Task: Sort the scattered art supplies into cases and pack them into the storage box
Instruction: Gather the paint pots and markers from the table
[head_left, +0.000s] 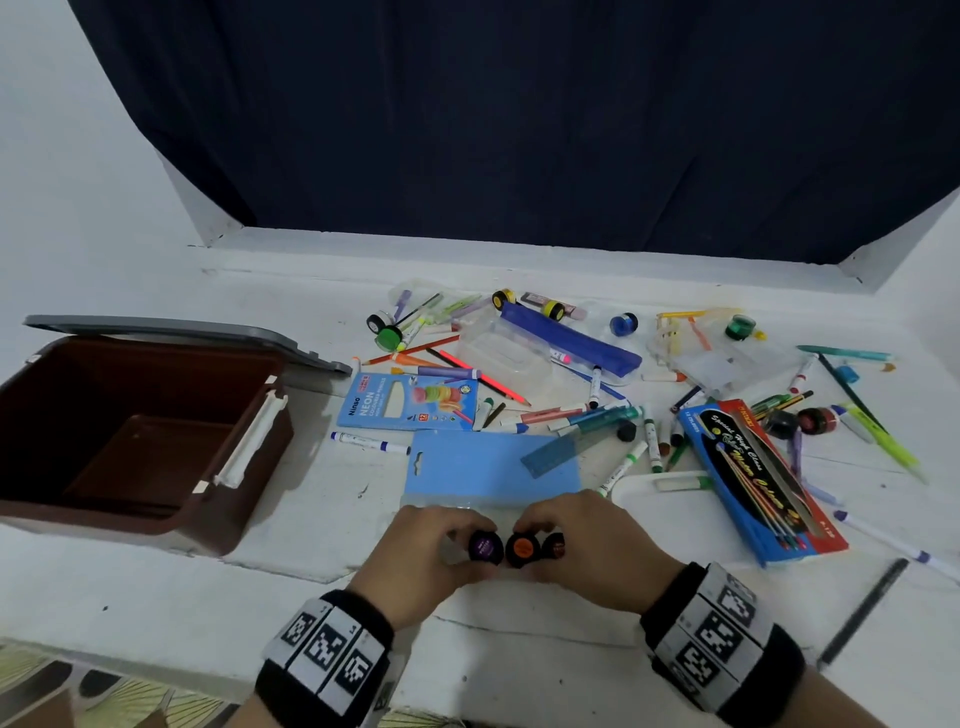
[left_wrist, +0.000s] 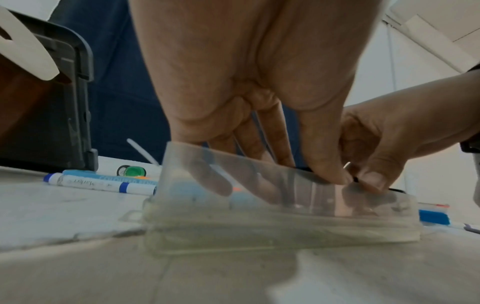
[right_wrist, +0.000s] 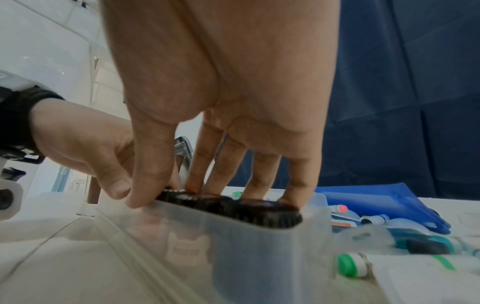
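Head view, L to R: brown box (head_left: 156, 447) sits open at worktop (head_left: 311, 582) left edge, grey lid (head_left: 171, 330) leaning behind it, inside looks bare. Just right of box, blue pencil pack (head_left: 408, 402) and a marker (head_left: 370, 443) lie flat; blue card (head_left: 488, 465) next to them toward front edge. Front centre: clear case (left_wrist: 283, 222) on the worktop w/ three paint pots standing in a row in it, purple pot (head_left: 485, 545), orange pot (head_left: 522, 548), dark pot (head_left: 555, 544). Left hand (head_left: 415, 551) has thumb and fingers curled round the purple pot at case's left end. Right hand (head_left: 597, 545) pinches the orange pot w/ thumb and forefinger, other fingers resting on the pot lids, per right wrist view. Left wrist view shows both thumbs meeting at case's near rim. Behind the case, toward back edge: loose pens, pencils, crayons, small pots scattered mid to right, w/ a blue pouch (head_left: 571, 335) among them. Right side: watercolour box (head_left: 763, 478) lying aslant, white tray (head_left: 675, 506) just left of it. Black pen (head_left: 862, 613) near front right corner.
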